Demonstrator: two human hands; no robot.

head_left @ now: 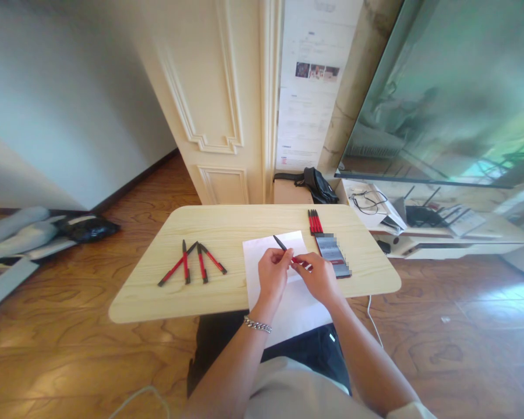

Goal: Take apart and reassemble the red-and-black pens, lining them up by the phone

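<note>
Holding what, that left hand [273, 270]?

A pen [280, 241]. Thumb and fingers are closed around it, with its dark end sticking out beyond them, aimed away from the body and a little to the left.

And the right hand [318, 276]?

Pinching the same pen at its red part, fingertips drawn together. The two hands nearly meet there.

Where is that pen, exactly?

Over the paper [303, 320], which lies at the middle of the table [135, 302] and hangs past the near edge. I can't tell whether the hands rest on the sheet.

Any more pens?

Yes, four loose pens [186, 267] on the left of the table, fanned at different angles, red with dark ends. Two of them cross near their far ends.

What about the right side?

A row of pens [315, 222], packed side by side, stands out near the far edge. The phone [332, 254] lies just on the near side of them, beside the right hand. Its screen is too blocky to read.

Anything on the wrists?

A chain bracelet [257, 325] on the left one.
</note>
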